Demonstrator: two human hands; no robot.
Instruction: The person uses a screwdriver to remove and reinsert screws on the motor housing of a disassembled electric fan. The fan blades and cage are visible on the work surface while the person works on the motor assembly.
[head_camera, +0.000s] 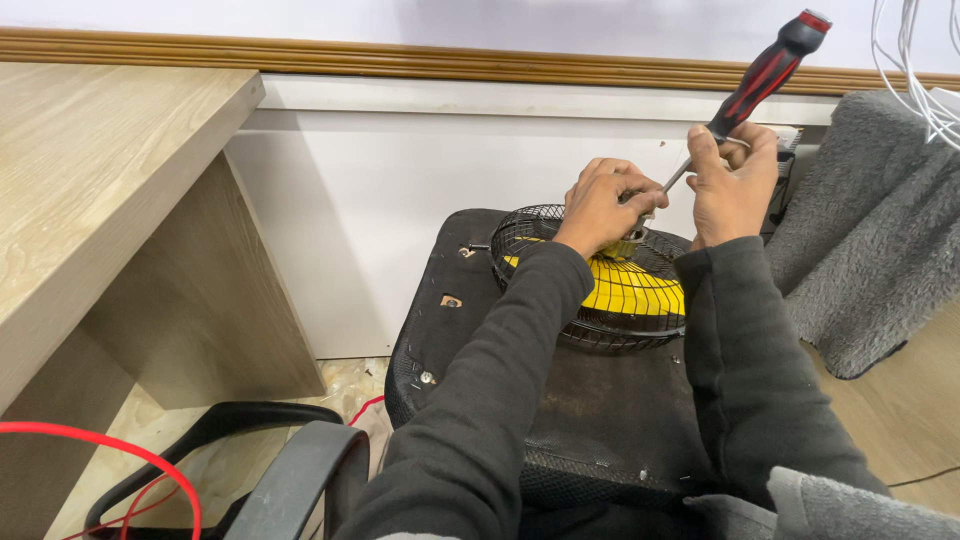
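A small fan with a black wire grille (530, 228) and yellow blades (640, 290) lies on a black chair seat (600, 400). My left hand (603, 205) rests on top of the fan near its far rim, fingers curled around something I cannot see. My right hand (735, 180) grips a screwdriver with a red and black handle (770, 70); its metal shaft slants down-left to the fan's far rim, right beside my left fingers. Both arms wear dark sleeves.
A light wooden desk (90, 190) stands at left against a white wall panel. Grey fuzzy fabric (870, 250) lies at right, with white cables (915, 70) hanging above it. A black armrest (300, 480) and a red wire (120, 450) sit at lower left.
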